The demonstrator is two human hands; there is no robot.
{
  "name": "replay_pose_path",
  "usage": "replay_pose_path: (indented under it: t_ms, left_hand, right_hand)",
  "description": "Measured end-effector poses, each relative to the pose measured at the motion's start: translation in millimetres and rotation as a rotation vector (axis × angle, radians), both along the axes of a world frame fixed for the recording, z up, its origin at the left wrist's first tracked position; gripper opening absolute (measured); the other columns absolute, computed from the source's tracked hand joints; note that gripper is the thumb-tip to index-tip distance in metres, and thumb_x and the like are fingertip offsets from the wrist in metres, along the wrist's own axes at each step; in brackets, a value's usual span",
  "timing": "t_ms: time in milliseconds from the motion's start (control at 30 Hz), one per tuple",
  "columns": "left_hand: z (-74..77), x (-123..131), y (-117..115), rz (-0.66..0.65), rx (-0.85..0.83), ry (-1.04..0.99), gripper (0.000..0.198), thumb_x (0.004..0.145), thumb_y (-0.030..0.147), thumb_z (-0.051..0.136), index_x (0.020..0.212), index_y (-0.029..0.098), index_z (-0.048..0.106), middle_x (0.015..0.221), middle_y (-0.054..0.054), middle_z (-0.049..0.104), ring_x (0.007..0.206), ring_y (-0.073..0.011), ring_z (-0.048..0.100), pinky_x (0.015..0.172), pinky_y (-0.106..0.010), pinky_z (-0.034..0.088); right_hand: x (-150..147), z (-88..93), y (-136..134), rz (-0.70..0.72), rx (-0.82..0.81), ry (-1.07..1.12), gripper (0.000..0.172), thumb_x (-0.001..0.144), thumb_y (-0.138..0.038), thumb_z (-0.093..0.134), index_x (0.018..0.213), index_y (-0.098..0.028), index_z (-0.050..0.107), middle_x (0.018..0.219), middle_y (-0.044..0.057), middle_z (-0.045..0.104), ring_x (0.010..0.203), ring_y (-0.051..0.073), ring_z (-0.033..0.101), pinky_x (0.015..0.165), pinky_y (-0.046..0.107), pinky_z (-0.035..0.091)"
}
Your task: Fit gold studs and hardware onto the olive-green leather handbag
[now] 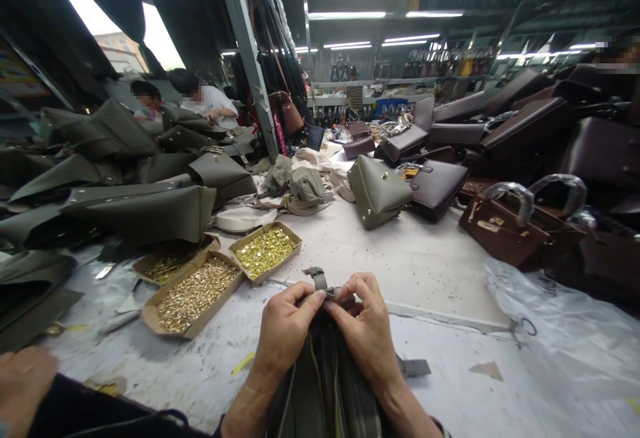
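Observation:
A dark grey-green bag (320, 378) with a zipped opening stands upright in front of me at the table's near edge. At its top, my left hand (287, 321) pinches the edge of a strap between thumb and fingers. My right hand (363, 315) is closed on the same spot from the other side, thumb and forefinger together. The strap (317, 277) sticks up beyond my fingertips and ends in a small metal piece. Another strap end (416, 367) pokes out on the bag's right. Whatever small part lies between my fingertips is hidden.
Cardboard trays of gold metal pieces (240, 275) stand to the left. Grey-green bag bodies (140, 208) pile up behind them. A green handbag (377, 191) and brown bags (505, 225) lie right, with clear plastic (565, 331). Another person's hand (25, 378) is at lower left.

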State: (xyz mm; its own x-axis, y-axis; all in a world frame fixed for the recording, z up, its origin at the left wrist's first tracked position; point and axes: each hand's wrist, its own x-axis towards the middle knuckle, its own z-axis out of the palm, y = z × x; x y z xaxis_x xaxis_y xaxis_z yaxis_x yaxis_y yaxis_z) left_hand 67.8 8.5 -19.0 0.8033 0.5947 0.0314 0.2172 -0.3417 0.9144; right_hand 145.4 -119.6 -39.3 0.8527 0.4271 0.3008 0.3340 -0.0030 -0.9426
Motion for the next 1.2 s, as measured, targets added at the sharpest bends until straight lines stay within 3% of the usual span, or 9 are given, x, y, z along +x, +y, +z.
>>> replay_pose_path:
  t_ms: [100,267,467,667,900,1033,1200]
  left_hand:
    - [2.5,-0.7,-0.7,-0.009,-0.006,-0.016,0.028,0.085,0.044,0.064,0.077,0.019,0.073,0.070,0.000,0.066,0.071,-0.0183,0.057,0.067,-0.026,0.042]
    - [1.1,-1.2,0.7,-0.043,-0.016,-0.028,0.028,0.085,0.043,0.064,0.079,0.018,0.073,0.071,0.000,0.065,0.071,-0.0179,0.057,0.067,-0.026,0.042]
    - [2.8,-4.5,6.5,-0.129,-0.060,0.019,0.028,0.083,0.043,0.066,0.088,0.016,0.073,0.083,-0.003,0.072,0.083,-0.0222,0.064,0.076,-0.029,0.046]
    - [7.0,-4.0,5.7,-0.090,-0.051,0.068,0.028,0.080,0.035,0.064,0.097,0.016,0.075,0.084,-0.002,0.073,0.084,-0.0229,0.065,0.079,-0.030,0.047]
    - [-0.5,-2.6,11.4,-0.096,-0.106,0.070,0.026,0.079,0.032,0.064,0.097,0.017,0.075,0.091,-0.002,0.076,0.089,-0.0224,0.066,0.082,-0.030,0.047]
    - [-5.5,-1.0,18.7,-0.085,-0.131,0.085,0.021,0.075,0.031,0.065,0.088,0.016,0.074,0.080,0.000,0.072,0.077,-0.0184,0.061,0.072,-0.027,0.045]
    - [-11.5,4.0,23.3,-0.057,-0.209,0.113,0.026,0.072,0.034,0.066,0.088,0.015,0.073,0.073,-0.001,0.069,0.067,-0.0171,0.058,0.064,-0.027,0.043]
  right_hand:
    - [1.1,2.9,0.5,0.002,-0.027,-0.022,0.019,0.080,-0.008,0.071,0.080,-0.022,0.057,0.088,-0.001,0.054,0.079,0.016,0.057,0.065,0.026,0.048]
    - [6.7,2.1,0.6,0.032,-0.030,-0.009,0.017,0.079,-0.008,0.066,0.085,-0.022,0.061,0.108,0.003,0.066,0.106,0.022,0.061,0.080,0.029,0.048]
    - [7.8,4.9,3.0,0.104,-0.102,0.064,0.017,0.077,-0.009,0.063,0.088,-0.022,0.061,0.076,-0.005,0.065,0.072,0.015,0.060,0.068,0.025,0.043]
    - [12.1,4.6,6.9,0.161,-0.094,0.074,0.011,0.080,-0.015,0.064,0.088,-0.022,0.062,0.077,-0.006,0.064,0.072,0.014,0.057,0.069,0.023,0.040]
    - [16.9,6.3,5.6,0.252,-0.055,0.116,0.008,0.084,-0.020,0.064,0.092,-0.023,0.062,0.083,-0.005,0.064,0.077,0.014,0.056,0.072,0.024,0.042]
    - [24.4,-2.0,11.0,0.342,-0.007,0.286,0.014,0.079,-0.026,0.068,0.093,-0.023,0.063,0.080,-0.005,0.063,0.065,0.012,0.055,0.057,0.021,0.046]
    - [38.7,-18.7,24.3,0.466,0.129,0.659,0.031,0.061,-0.028,0.081,0.084,-0.019,0.062,0.073,-0.005,0.062,0.053,0.008,0.052,0.040,0.015,0.041]
